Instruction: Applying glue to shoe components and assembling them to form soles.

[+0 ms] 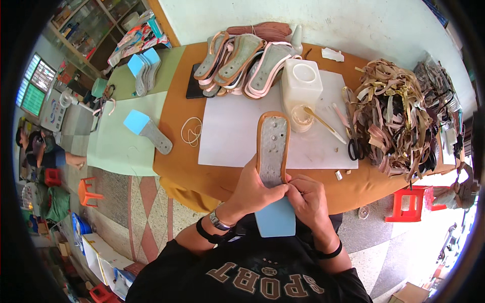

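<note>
In front of my chest I hold a shoe insole (273, 156) upright, its grey part edged with a brown strip and its lower end light blue. My left hand (250, 191) grips it from the left, thumb across the front. From the right, my right hand (307, 198) has its fingers pinched together at the insole's edge, on or against the brown strip; the exact grip is partly hidden by the fingers. Another grey and blue insole (155, 137) lies to the left on the pale green cloth.
Stacked insoles (241, 60) lie at the back. A white plastic container (301, 81), glue cup (302, 119) and brush (326, 126) stand or lie on a white sheet (227, 141). Black-handled scissors (355, 148) are beside heaped strips (389, 116). A red stool (408, 204) stands right.
</note>
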The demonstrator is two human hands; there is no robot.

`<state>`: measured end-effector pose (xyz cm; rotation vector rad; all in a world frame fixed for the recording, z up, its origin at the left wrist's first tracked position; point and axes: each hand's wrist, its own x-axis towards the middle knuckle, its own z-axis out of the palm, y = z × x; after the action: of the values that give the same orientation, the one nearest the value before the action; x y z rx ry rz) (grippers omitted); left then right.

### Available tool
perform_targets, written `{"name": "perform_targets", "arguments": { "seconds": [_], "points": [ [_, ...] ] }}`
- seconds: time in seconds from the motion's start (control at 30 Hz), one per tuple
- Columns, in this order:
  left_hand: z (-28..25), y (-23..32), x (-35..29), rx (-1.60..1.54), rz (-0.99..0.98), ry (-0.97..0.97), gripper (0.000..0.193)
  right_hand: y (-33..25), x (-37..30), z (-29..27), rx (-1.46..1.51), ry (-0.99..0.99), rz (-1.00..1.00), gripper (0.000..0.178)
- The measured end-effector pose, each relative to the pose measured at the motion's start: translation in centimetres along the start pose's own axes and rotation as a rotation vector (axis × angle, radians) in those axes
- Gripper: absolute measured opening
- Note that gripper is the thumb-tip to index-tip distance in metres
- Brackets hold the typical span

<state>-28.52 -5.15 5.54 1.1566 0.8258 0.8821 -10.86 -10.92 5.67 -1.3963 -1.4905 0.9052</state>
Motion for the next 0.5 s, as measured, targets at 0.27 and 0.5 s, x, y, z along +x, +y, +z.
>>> {"name": "perform_targets", "arguments": {
  "seconds": [0.27, 0.5],
  "points": [
    [1.6, -0.2, -1.4, -0.018, 0.006, 0.036, 0.063, -0.2, 0.2, -1.9, -0.017, -0.137, 0.003, 0.02],
    [4.6, -0.3, -0.2, 0.04, 0.07, 0.018, 0.059, 1.0, -0.3, -4.7, 0.034, -0.129, -0.015, 0.023]
  ]
}}
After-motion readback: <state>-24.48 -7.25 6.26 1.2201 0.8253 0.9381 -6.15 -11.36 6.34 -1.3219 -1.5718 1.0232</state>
